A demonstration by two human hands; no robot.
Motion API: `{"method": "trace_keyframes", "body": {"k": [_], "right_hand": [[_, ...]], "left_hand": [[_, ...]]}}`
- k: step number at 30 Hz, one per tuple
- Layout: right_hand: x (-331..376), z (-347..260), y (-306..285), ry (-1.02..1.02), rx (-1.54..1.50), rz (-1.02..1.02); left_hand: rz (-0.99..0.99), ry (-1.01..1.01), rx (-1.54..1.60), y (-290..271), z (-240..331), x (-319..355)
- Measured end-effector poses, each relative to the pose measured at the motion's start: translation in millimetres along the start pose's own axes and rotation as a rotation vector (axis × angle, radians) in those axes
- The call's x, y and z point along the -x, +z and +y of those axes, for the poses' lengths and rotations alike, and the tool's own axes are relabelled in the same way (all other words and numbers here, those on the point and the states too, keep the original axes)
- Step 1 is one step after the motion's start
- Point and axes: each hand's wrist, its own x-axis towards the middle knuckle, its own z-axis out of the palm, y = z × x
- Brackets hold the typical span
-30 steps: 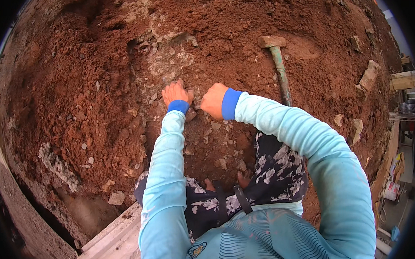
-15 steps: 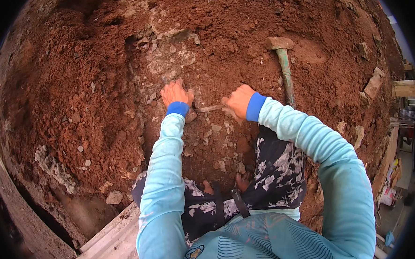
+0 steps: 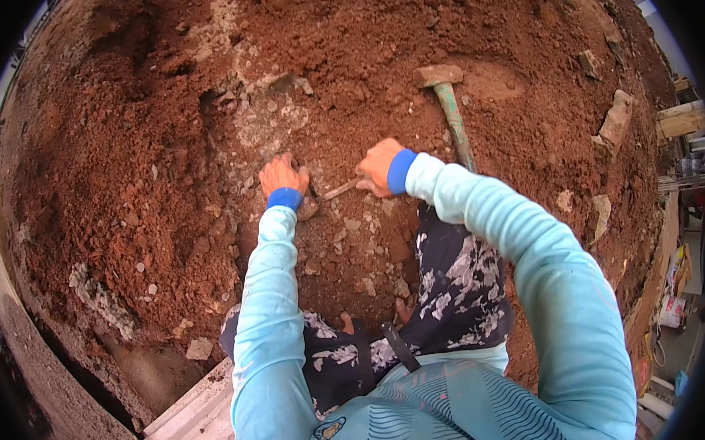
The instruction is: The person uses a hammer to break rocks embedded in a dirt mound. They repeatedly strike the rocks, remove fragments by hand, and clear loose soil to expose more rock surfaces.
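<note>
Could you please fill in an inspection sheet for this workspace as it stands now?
Surface: uneven reddish soil with small stones scattered through it.
Job's things: thin rod, slanting down toward a reddish lump by the left wrist; its far end is hard to make out.
Clutter: hammer lying on the soil, in neither hand; pale chunk farther right.
Hands: right hand closed on the rod; left hand down at the ground, its grip hidden.
Cables: thin pale line at far right, perhaps a cord.
Surroundings: timber and whitish container at right, pale board at lower left.
</note>
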Motion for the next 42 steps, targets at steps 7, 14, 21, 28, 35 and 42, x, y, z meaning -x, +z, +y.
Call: {"method": "trace_keyframes", "body": {"k": [7, 14, 21, 28, 35, 42], "right_hand": [[-10.1, -76.1, -52.1, 0.362, 0.027, -0.1], [-35.4, -82.6, -70.1, 0.336, 0.125, -0.163], [-62.3, -77.6, -80.3, 0.11, 0.312, -0.263], [-61.5, 44.6, -49.4, 0.13, 0.057, -0.167], [-72.5, -56.3, -46.0, -0.073, 0.314, -0.121], [-136.3, -50.3, -45.7, -0.316, 0.45, -0.057]], "left_hand": [[-0.035, 0.026, 0.178, -5.9, -32.8, -2.9], [-0.09, -0.001, 0.222, -6.4, -24.6, -4.8], [-0.055, -0.056, 0.25, -5.7, -21.9, -4.7], [-0.001, -0.06, 0.3, -6.3, -20.9, -5.5], [0.039, 0.013, 0.208, 10.4, -28.0, -10.7], [0.08, 0.008, 0.355, 7.5, -57.7, -7.5]]}}
